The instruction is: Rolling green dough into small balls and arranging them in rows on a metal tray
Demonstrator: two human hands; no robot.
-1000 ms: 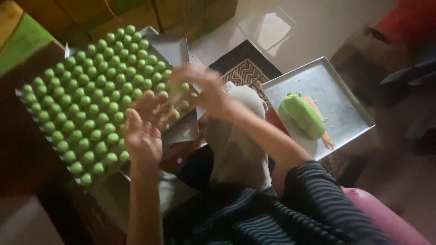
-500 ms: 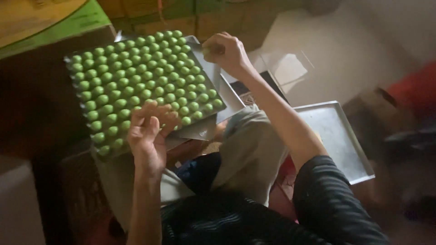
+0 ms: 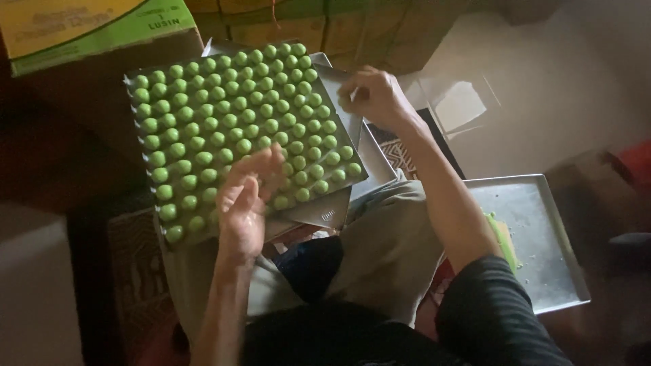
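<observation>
The tray of green balls [image 3: 237,129] is the biggest thing here and the landmark for the rest. It is a dark, square sheet that seems to rest across the person's lap, tilted so one corner points away toward the cardboard boxes [image 3: 95,27] behind it; being square, it has no real long axis, and its rows run on a diagonal in the view. The small green balls sit in tidy rows, probably so that each keeps its shape without touching its neighbours.

To the right of the tray, well apart, an empty-looking metal pan [image 3: 542,230] lies on the floor with a lump of green dough [image 3: 503,237] at its near-left edge, within easy reach of the right arm.

The left hand [image 3: 247,200] rests at the tray's near edge, fingers loosely spread and open over the nearest rows, perhaps steadying the sheet. The right hand [image 3: 373,95] hovers just past the tray's right corner, fingers curled and pinched together; whether a ball sits between them is too blurred to tell.
</observation>
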